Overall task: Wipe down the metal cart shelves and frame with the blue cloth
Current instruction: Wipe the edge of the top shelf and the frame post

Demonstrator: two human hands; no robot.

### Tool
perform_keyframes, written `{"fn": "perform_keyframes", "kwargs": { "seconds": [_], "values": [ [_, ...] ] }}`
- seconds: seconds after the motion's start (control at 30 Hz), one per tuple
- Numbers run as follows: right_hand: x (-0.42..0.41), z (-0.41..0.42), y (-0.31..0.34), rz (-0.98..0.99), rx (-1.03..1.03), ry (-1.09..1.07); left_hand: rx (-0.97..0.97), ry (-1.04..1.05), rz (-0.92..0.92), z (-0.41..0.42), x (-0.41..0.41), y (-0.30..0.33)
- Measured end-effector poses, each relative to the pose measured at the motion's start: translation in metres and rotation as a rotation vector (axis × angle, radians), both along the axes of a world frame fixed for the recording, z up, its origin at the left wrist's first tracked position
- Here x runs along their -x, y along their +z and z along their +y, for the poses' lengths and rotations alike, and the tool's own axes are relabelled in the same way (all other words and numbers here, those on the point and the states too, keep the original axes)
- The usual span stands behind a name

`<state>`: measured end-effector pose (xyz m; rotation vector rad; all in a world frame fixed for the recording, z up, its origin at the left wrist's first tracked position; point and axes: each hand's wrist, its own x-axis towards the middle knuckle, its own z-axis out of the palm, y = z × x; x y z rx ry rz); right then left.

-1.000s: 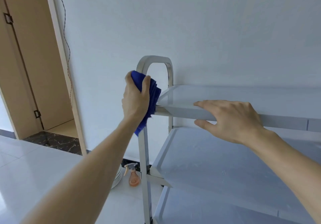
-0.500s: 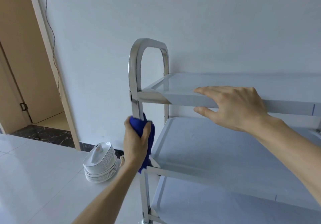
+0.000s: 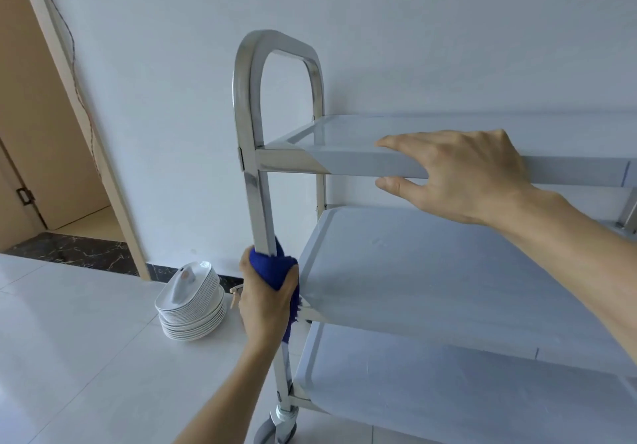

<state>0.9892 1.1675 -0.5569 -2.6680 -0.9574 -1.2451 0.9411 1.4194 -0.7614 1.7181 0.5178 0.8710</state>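
Observation:
A three-shelf metal cart point(image 3: 431, 281) stands against the white wall, with a looped frame post point(image 3: 246, 105) at its left end. My left hand point(image 3: 265, 300) is wrapped around the near upright at the level of the middle shelf, gripping the blue cloth point(image 3: 274, 266) against the metal. My right hand point(image 3: 458, 174) holds the front edge of the top shelf point(image 3: 362, 164), fingers on top and thumb underneath. A caster wheel point(image 3: 275, 431) shows at the post's foot.
A stack of white plates point(image 3: 191, 309) with a small white item on top sits on the floor left of the cart. A spray bottle's trigger point(image 3: 236, 293) peeks out behind my left hand. A doorway point(image 3: 51, 133) opens at far left.
My left hand has slid the cloth down the near upright, from the top shelf level to the middle shelf level. My right hand has stayed on the top shelf's edge.

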Motion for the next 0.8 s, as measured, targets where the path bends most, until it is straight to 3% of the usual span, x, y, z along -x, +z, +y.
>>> {"fn": "perform_keyframes", "kwargs": {
  "seconds": [0.17,0.27,0.37,0.43,0.5,0.53,0.63,0.67,0.8],
  "values": [
    [-0.003,0.001,0.0,0.004,0.02,-0.005,0.054,-0.127,0.018,0.011,0.009,-0.01],
    [-0.003,0.001,0.0,-0.003,0.029,-0.006,0.034,-0.002,-0.1,-0.002,0.027,-0.007],
    [-0.003,0.001,0.0,0.001,0.029,-0.003,0.08,-0.013,-0.302,-0.028,0.041,-0.002],
    [-0.003,0.001,0.0,0.002,0.029,-0.003,-0.07,-0.057,-0.38,-0.042,0.041,0.0],
    [-0.003,0.0,0.0,0.002,0.034,-0.003,-0.339,-0.168,-0.382,-0.052,0.037,0.0],
    [-0.003,0.0,0.0,0.001,0.038,-0.005,-0.496,-0.253,-0.305,-0.056,0.032,0.001],
    [-0.002,-0.001,0.001,0.01,0.038,-0.009,-1.057,-0.427,0.222,-0.063,0.014,-0.001],
    [-0.002,-0.001,0.001,0.014,0.037,-0.008,-1.162,-0.444,0.349,-0.064,0.009,0.0],
    [-0.003,-0.001,0.002,0.02,0.046,-0.02,-1.182,-0.564,0.447,-0.052,-0.008,0.014]
  ]
}}
